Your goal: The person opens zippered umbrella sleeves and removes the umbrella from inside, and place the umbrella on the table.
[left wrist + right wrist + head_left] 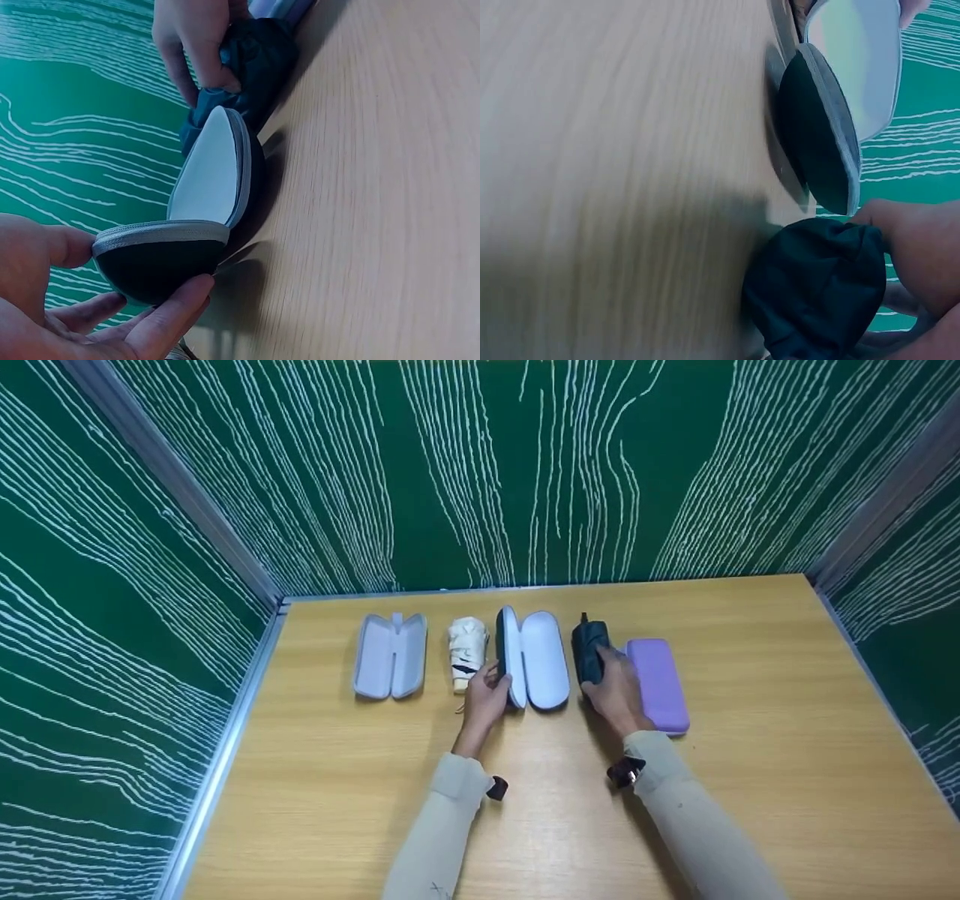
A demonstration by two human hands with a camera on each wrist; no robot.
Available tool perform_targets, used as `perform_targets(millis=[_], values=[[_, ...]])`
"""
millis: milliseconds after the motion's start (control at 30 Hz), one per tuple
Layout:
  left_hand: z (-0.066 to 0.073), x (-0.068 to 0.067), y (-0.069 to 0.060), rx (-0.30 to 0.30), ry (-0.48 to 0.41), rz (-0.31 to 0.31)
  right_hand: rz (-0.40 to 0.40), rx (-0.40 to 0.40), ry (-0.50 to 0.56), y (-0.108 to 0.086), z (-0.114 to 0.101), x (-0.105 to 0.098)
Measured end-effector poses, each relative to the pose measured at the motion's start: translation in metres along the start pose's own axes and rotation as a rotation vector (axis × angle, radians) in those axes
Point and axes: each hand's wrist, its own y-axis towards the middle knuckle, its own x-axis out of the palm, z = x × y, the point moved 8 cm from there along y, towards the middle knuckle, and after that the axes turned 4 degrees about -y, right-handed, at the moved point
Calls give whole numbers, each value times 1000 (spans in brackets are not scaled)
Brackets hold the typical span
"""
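A dark zip-up hard case (pixel 546 661) with a pale lining stands spread open mid-table. My left hand (pixel 486 697) holds its raised left half, thumb at the rim and fingers under the dark shell (pixel 161 264). To the right, my right hand (pixel 619 690) grips a dark green folded umbrella (pixel 587 651), which appears as a bunched fabric end (pixel 814 289) in the right wrist view. That umbrella lies beside the case, apart from it. A cream folded umbrella (pixel 467 645) with a black mark lies just left of my left hand.
An opened light grey case (pixel 373 660) lies at the left of the wooden table (pixel 322 810). A closed purple case (pixel 660 682) sits right of my right hand, partly behind it. Green walls with white wavy lines (pixel 450 472) enclose the table's back and sides.
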Motion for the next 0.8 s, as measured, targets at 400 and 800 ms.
perform_targets(millis=[400,800], values=[[2,0,4,59,35,19,-52,-3,-119,9,-9,9],[-1,1,5,68,59,24,-119,7,-185,10,-14,12]])
